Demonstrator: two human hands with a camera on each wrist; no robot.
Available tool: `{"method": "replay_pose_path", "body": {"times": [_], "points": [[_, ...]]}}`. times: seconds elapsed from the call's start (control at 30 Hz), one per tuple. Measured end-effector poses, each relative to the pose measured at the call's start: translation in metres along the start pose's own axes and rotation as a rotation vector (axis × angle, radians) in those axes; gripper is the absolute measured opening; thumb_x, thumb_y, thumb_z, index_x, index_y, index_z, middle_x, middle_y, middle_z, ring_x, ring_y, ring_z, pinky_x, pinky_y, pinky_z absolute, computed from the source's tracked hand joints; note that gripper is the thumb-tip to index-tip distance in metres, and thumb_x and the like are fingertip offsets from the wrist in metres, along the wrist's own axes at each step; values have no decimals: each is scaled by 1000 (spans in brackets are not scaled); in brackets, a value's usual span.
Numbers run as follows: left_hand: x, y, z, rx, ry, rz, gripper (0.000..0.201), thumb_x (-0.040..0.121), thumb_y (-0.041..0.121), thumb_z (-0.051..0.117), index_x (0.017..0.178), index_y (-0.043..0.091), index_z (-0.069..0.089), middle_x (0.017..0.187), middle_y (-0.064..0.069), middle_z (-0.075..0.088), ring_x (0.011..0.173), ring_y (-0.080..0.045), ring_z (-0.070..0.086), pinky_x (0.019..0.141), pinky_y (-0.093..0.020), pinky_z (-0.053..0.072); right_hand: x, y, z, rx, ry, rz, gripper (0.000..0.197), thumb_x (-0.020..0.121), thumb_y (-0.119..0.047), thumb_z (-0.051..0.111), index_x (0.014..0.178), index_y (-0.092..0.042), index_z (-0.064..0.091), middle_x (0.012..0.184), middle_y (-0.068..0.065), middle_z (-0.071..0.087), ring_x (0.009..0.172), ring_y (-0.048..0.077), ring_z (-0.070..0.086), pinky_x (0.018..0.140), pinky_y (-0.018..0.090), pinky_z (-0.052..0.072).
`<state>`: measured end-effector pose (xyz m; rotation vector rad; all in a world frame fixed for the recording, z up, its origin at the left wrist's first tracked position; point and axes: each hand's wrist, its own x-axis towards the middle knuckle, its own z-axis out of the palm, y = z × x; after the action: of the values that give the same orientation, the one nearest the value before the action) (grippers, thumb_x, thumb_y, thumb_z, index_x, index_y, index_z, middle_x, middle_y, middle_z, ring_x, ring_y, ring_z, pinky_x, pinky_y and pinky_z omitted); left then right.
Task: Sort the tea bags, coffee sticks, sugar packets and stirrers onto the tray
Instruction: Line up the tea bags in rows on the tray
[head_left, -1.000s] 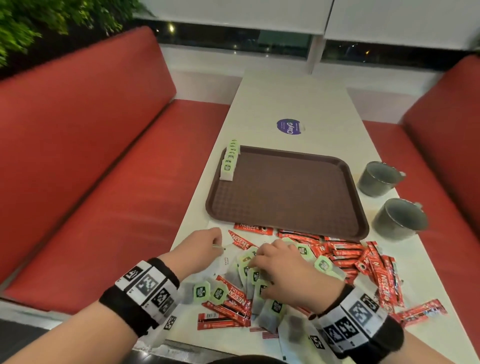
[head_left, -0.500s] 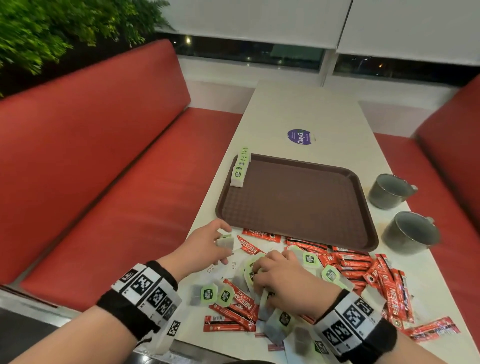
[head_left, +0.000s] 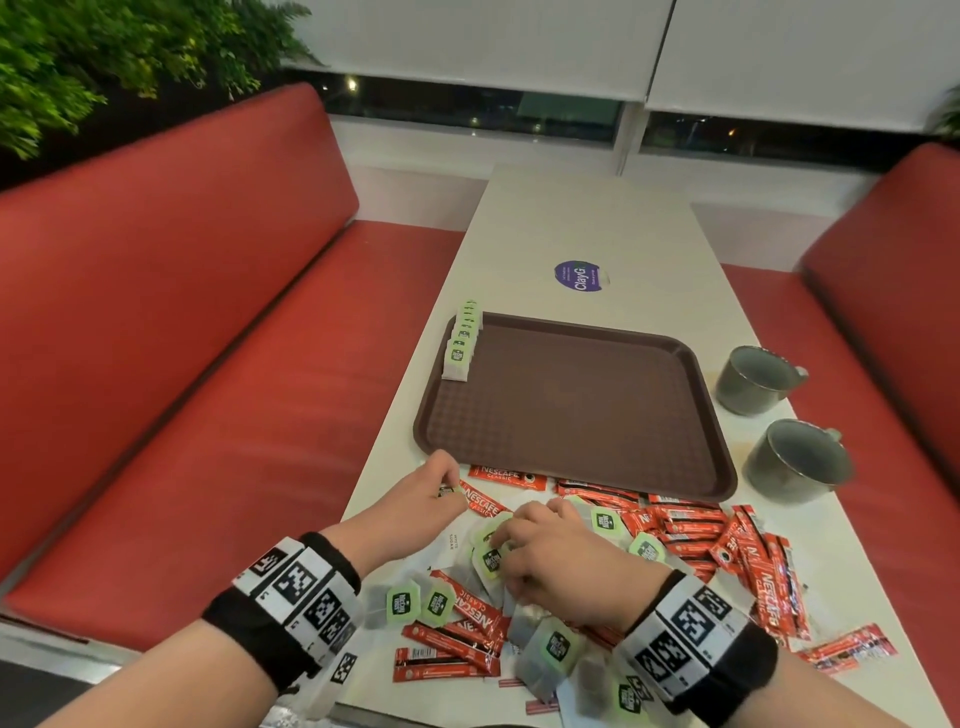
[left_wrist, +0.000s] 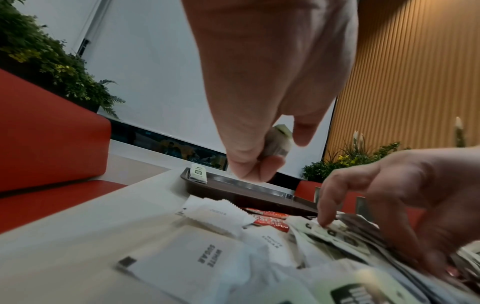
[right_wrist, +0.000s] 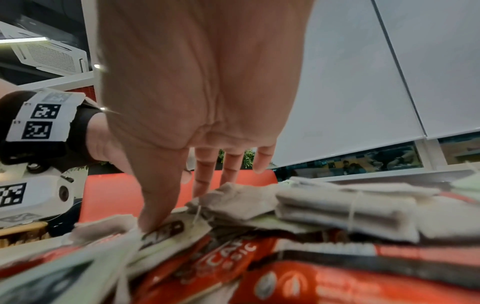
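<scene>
A brown tray (head_left: 571, 415) lies mid-table with a row of green-tagged tea bags (head_left: 460, 348) standing along its far left edge. In front of it sprawls a mixed pile: red coffee sticks (head_left: 685, 525), loose tea bags (head_left: 556, 644) and white sugar packets (left_wrist: 207, 257). My left hand (head_left: 452, 491) hovers just above the table near the tray's front left corner and pinches one tea bag (left_wrist: 278, 142). My right hand (head_left: 506, 545) rests on the pile, thumb (right_wrist: 153, 222) pressing a tea bag tag, the other fingers touching bags without closing on any. No stirrers are visible.
Two grey metal cups (head_left: 753, 379) (head_left: 795, 462) stand right of the tray. A round purple sticker (head_left: 581, 275) lies beyond it on the white table. Red benches flank both sides. The pile reaches the table's near edge.
My left hand picked a tea bag out of the pile and now holds it slightly lifted. The right hand stayed on the pile, shifting its fingers a little.
</scene>
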<state>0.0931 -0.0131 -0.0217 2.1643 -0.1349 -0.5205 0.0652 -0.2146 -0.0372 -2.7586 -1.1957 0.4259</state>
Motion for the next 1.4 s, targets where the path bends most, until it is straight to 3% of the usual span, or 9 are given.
{"method": "replay_pose_path", "body": {"times": [0.13,0.27,0.63,0.73,0.83,0.93,1.07,1.27,1.4], "points": [[3,-3,2,63,33,53,4,94,15,47,93,14,42,71,4,43,48,-5,34,44,-15,28,-4,6,-7,42,55,74,20,86,-38,59,102,-27,64,133,-11,47,124,16,33,103,40,20],[7,-17,5,286,24,104,29,87,14,57,80,37,40,103,8,47,91,-7,47,72,-13,33,-2,6,-9,-14,-80,108,56,77,-51,66,127,-30,52,134,-11,43,124,15,29,103,40,16],[5,-26,7,315,150,199,34,81,6,65,75,37,51,98,16,55,102,-4,44,83,-1,29,11,8,-13,239,-25,135,14,81,-31,66,81,-31,53,110,-14,53,112,10,37,98,35,23],[3,-26,5,200,153,183,40,82,5,67,74,42,54,99,20,56,97,1,52,79,-3,38,8,11,-23,474,-21,207,17,84,-32,66,77,-31,51,97,-10,57,100,12,50,97,37,37],[1,-21,3,134,190,163,34,80,9,71,88,39,58,98,22,56,88,6,53,73,1,36,5,11,-32,753,44,259,15,90,-25,62,80,-24,52,89,-3,64,79,12,65,74,33,56],[1,-17,3,-1,200,76,50,75,15,77,108,44,52,79,15,57,67,-1,52,61,-9,40,9,11,-37,751,143,315,15,94,-25,57,83,-22,47,72,-8,61,63,-1,58,61,22,47],[8,-18,-1,-231,258,-6,34,68,7,81,88,24,61,57,12,52,51,-7,42,52,-21,36,19,16,-38,833,232,356,20,90,-15,63,80,-23,47,67,-9,62,60,4,62,59,21,47],[10,-25,-19,-419,271,-36,26,65,-2,81,76,13,62,49,15,40,55,-9,33,56,-23,34,50,32,-54,1182,392,444,13,79,-6,74,75,-14,64,70,6,67,63,17,57,61,29,47],[12,-36,-31,-390,331,-72,28,62,0,82,71,17,62,50,14,36,56,-10,32,57,-26,29,98,53,-73,1205,437,528,11,85,-6,67,80,-16,66,68,-3,64,58,9,51,52,18,40]]}}
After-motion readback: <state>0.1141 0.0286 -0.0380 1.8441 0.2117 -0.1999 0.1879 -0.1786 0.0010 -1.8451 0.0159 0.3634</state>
